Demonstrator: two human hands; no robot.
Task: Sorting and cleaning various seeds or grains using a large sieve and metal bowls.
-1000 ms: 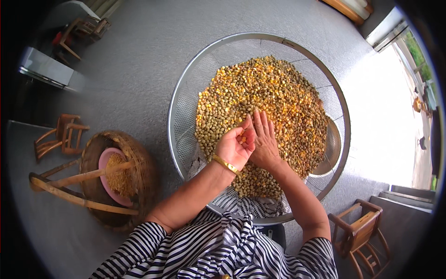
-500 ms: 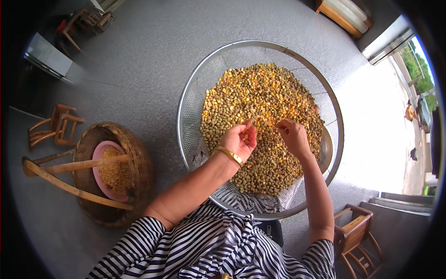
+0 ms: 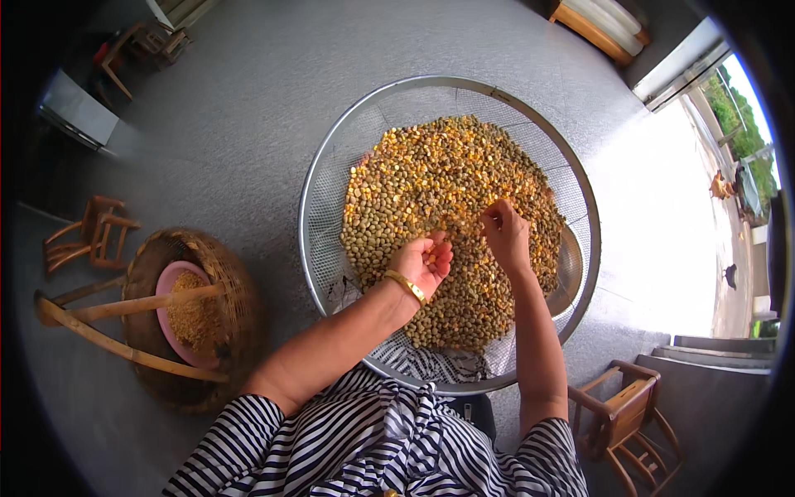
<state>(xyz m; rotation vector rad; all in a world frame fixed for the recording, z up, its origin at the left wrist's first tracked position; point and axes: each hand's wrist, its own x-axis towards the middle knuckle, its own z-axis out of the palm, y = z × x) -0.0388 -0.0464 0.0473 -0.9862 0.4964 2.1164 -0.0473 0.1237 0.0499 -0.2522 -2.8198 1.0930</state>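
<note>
A wide round mesh sieve (image 3: pixel 311 217) with a metal rim holds a broad heap of green-brown dried beans (image 3: pixel 464 311) mixed with yellow kernels (image 3: pixel 439 166) that look like corn. Over the middle of the heap, my left hand (image 3: pixel 421 263) is turned palm up, its fingers curled around a few pale yellow kernels. It wears a gold bracelet (image 3: pixel 406 287). To its right and slightly farther away, my right hand (image 3: pixel 507 234) hangs just above the heap, thumb and fingertips pinched together. Whatever lies in that pinch is too small to make out.
A shallow rounded dish (image 3: pixel 568 273) leans inside the sieve's right side. On the left, a woven basket (image 3: pixel 240 290) with a bamboo handle holds a pink basin (image 3: pixel 169 327) of yellow grain. Wooden chairs stand at left (image 3: pixel 103 236) and lower right (image 3: pixel 625 410).
The sieve and surroundings have shifted slightly left in view. My right hand has risen a little and moved away from my left hand, which stays cupped around kernels.
</note>
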